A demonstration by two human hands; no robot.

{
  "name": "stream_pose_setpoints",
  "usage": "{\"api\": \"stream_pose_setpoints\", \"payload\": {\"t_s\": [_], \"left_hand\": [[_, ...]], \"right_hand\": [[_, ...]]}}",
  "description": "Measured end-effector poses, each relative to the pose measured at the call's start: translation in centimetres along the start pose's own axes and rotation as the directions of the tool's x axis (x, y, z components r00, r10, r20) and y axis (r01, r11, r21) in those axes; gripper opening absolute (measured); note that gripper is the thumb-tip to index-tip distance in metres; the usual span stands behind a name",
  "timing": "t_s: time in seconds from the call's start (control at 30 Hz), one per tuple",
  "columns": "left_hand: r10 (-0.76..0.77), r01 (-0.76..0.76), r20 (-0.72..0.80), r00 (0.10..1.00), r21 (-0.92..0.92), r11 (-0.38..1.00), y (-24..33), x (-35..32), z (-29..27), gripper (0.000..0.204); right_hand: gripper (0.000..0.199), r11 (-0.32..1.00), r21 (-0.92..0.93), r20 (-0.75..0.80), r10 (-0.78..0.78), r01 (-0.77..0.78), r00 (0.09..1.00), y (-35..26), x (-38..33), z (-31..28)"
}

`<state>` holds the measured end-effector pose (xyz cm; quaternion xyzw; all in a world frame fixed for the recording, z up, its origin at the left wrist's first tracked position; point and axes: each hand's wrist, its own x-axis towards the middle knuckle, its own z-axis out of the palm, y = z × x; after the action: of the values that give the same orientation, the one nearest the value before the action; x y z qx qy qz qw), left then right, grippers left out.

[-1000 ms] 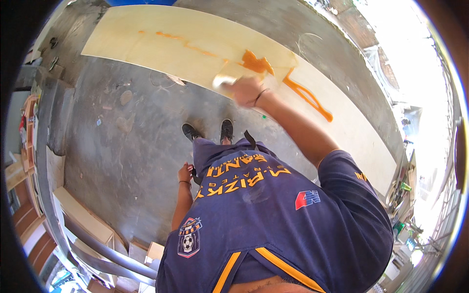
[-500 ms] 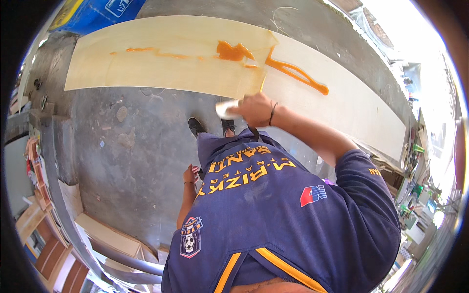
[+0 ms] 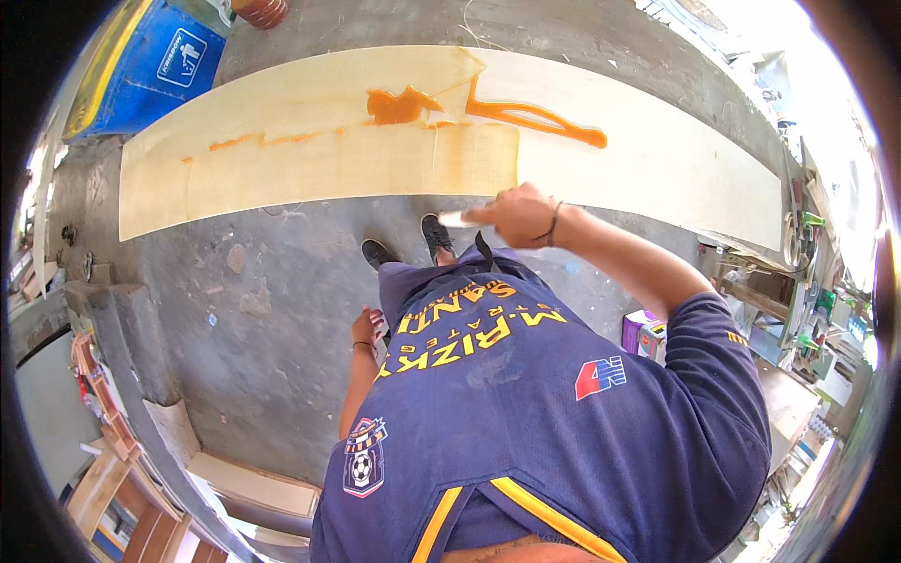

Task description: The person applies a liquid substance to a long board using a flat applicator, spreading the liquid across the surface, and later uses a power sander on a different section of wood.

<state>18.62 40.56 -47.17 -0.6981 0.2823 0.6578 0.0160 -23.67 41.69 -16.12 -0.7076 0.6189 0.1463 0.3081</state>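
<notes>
A long pale board (image 3: 648, 150) lies crosswise in front of me. On it are a thick pool of orange glue (image 3: 399, 105), a looped orange trail (image 3: 549, 119) to the right, and thin orange streaks to the left. A yellowish film covers the board's left part. My right hand (image 3: 516, 216) is closed on a white scraper (image 3: 455, 220), near the board's close edge and above my shoes. Only the scraper's thin edge shows. Beside my left thigh hangs my left hand (image 3: 366, 326), its fingers loosely apart with nothing visible in them.
A blue bin (image 3: 160, 75) with a yellow rim stands at the far left. Purple packaging (image 3: 640, 330) sits right of my body. Shelving (image 3: 99, 385) lines the left side, and cluttered racks (image 3: 807, 310) stand at the right. My shoes (image 3: 380, 251) are on the grey floor.
My right hand has moved slightly right and down, turning the scraper edge-on. The yellowish film's near-right part looks smoother, with a straighter border. The view has shifted, showing more beyond the board.
</notes>
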Motion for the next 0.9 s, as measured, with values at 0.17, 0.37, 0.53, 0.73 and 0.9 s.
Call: {"api": "stream_pose_setpoints", "payload": {"t_s": [0.17, 0.37, 0.53, 0.73, 0.9], "left_hand": [[0.000, -0.001, 0.016, 1.000, 0.017, 1.000, 0.8, 0.7, -0.9, 0.047], [0.016, -0.020, -0.106, 0.994, -0.033, 0.999, 1.2, -1.8, -1.8, 0.046], [0.075, -0.088, -0.086, 0.993, -0.151, 0.985, -1.1, -0.3, -2.2, 0.040], [0.147, -0.197, -0.191, 0.970, -0.271, 0.942, -3.6, 0.0, -2.5, 0.035], [0.032, -0.192, -0.337, 0.941, -0.452, 0.871, -4.2, -2.4, -4.4, 0.034]], "right_hand": [[0.049, 0.993, -0.022, -0.696, 0.067, -0.114, 0.715, 10.1, -1.4, 3.7], [0.063, 0.951, 0.087, -0.444, 0.305, -0.298, 0.843, 6.3, -10.4, 13.7], [0.065, 0.956, 0.239, -0.613, 0.284, -0.170, 0.737, 5.7, -9.0, 8.9], [0.057, 0.966, 0.148, -0.749, -0.032, 0.213, 0.662, -0.5, 6.5, -3.0], [0.057, 0.876, -0.179, -0.528, -0.470, 0.448, 0.707, -8.9, 19.4, -11.6]]}}
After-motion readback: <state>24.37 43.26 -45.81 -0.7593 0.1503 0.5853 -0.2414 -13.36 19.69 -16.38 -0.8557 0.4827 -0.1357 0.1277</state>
